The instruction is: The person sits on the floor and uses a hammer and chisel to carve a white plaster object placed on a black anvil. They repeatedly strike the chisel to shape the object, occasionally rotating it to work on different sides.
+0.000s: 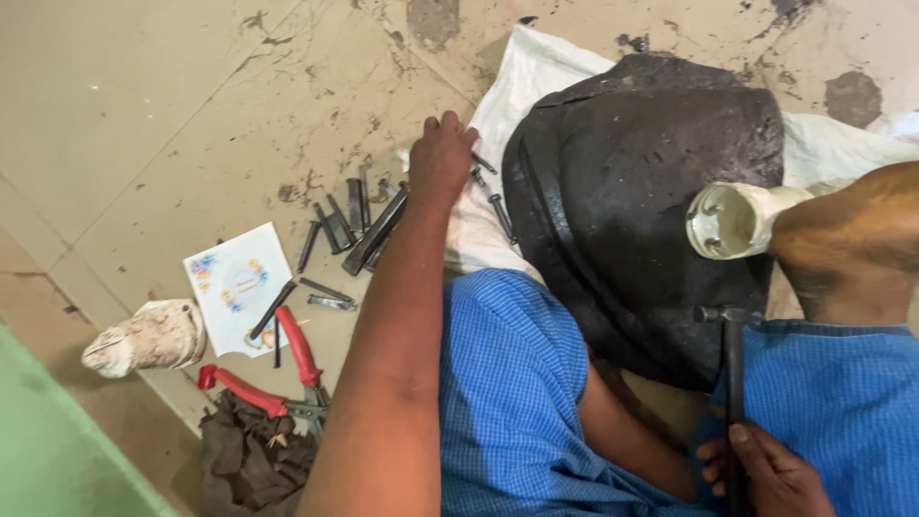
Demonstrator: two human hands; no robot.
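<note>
My left hand [438, 158] reaches out over the floor, fingers curled down at the edge of a white cloth [536, 77], touching small dark metal punches [493, 206] lying there; what it grasps is hidden under the palm. A row of dark metal chisels and rods [359, 220] lies just left of it. My right hand [766, 469] grips the handle of a hammer [732, 354] held upright by my blue-clothed lap. A black leather-like sheet [632, 191] lies draped over the cloth in front of me. A white cylindrical plastic piece [732, 220] rests against my bare knee [847, 239].
Red-handled pliers [278, 369] lie by a dark rag [244, 460] at lower left. A printed white card [237, 282] and a dirty rolled cloth [144, 337] sit on the stained tile floor. A green edge [57, 450] runs along the bottom left.
</note>
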